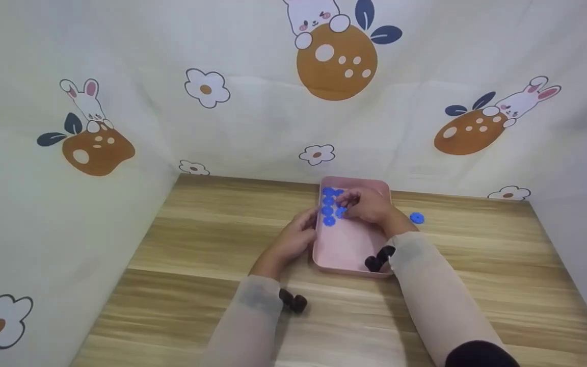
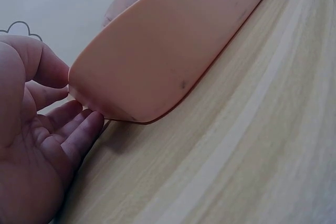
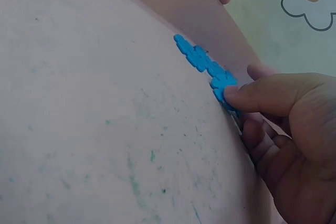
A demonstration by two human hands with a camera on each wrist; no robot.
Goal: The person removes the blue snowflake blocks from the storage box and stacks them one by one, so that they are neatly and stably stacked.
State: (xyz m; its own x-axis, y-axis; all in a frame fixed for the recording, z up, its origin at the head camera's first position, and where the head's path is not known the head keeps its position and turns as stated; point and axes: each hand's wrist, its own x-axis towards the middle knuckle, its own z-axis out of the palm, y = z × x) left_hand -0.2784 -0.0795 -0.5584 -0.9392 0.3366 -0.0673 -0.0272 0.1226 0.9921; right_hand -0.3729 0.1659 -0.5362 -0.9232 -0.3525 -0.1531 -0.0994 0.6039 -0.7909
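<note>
Cloth backdrop (image 1: 252, 132), printed w/ rabbits, fruit & flowers, is hanging behind the pink tray (image 1: 342, 250). Wooden table (image 1: 212, 219) is supporting the tray, whose far end is lying near the cloth. The pale L sleeve (image 1: 247, 321) & R sleeve (image 1: 441, 290) are extending from the tray's near side.

The tray is lying flat, long sides running away from the person, presumably so that both hands are reaching it easily. R hand (image 1: 370, 206) is hovering over the tray's far half, thumb & fingers closing on one blue disc, i.e. the held disc (image 3: 223, 82), by its rim; this grip is prob. leaving most of the disc free for placing. L hand (image 1: 296, 237) is resting outside the tray's L wall, fingers loosely bent, tips touching the wall, holding no disc; it is prob. bracing the tray.

Blue notched discs, smallest: a column of 4 (image 1: 328, 210) is lining the tray's L wall inside, btwn the two hands; another disc (image 1: 339, 193) is lying beside the column's far end, partly hidden by R fingers; a loose disc (image 1: 417, 218) is lying on the wood R of the tray, near the R wrist.
</note>
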